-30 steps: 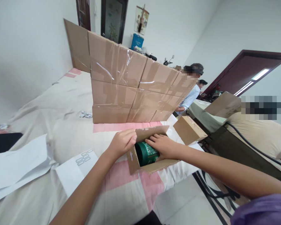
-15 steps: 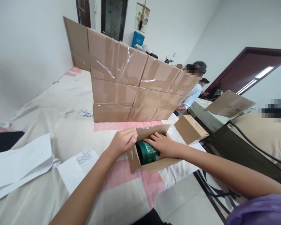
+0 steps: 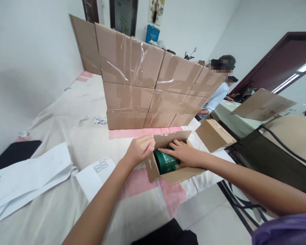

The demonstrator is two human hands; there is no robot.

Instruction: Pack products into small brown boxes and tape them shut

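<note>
An open cardboard box (image 3: 185,176) lies on the cloth-covered surface, its far flap upright. Inside it a green canister (image 3: 165,162) with pale print rests on its side, its dark round end towards the left. My left hand (image 3: 142,148) is closed at the box's far left corner, fingers curled at the flap's edge. Reaching into the box from the right, my right hand (image 3: 186,153) spans the canister, its index finger stretched across the top; part of the thumb and the fingertips are hidden.
Behind the box stands a tall wall of taped cardboard boxes (image 3: 132,97). To the right is another cardboard box (image 3: 215,135), close to a dark folding chair (image 3: 267,153). White papers (image 3: 33,170) and a printed white sheet (image 3: 98,173) lie left. A person in a light-blue shirt (image 3: 215,98) stands beyond.
The view has shifted slightly, so the scene sits a little further right and higher. Both hands keep nearly the same places on the box and canister.
</note>
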